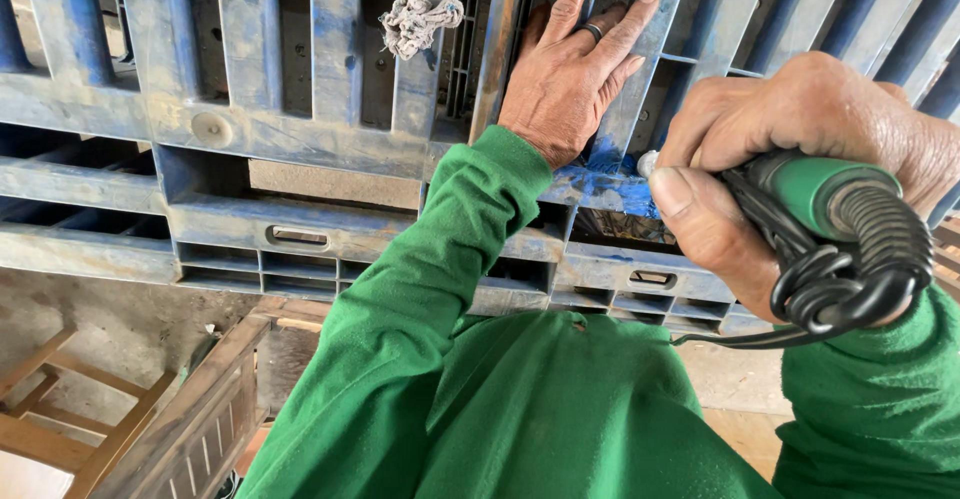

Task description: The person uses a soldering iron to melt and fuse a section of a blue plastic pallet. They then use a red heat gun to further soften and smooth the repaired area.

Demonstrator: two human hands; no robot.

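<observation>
The right hand (800, 159) is closed in a full fist around the green handle of a corded tool (835, 199), thumb laid along its near side and a loop of black cord (830, 284) bunched under the fingers. The tool's working end points at the worn blue plastic pallet (300, 139) just beside the other hand; only a small pale tip shows past the thumb, and whether it touches the plastic cannot be told. The left hand (570, 69) lies flat and spread on the pallet's slats, palm down, fingers apart and reaching over a dark gap, a dark ring (593, 30) on one finger. It grasps nothing; it presses on the surface. Bright blue scuffed plastic shows just below its heel. Both arms wear green sleeves (430, 289). Farther left on the pallet, a knotted scrap of whitish cord (415, 21) hangs from a slat. Below the pallet's edge, at lower left, stand a wooden frame (190, 429) and pale wooden bars (60, 409) over a rough concrete floor.
</observation>
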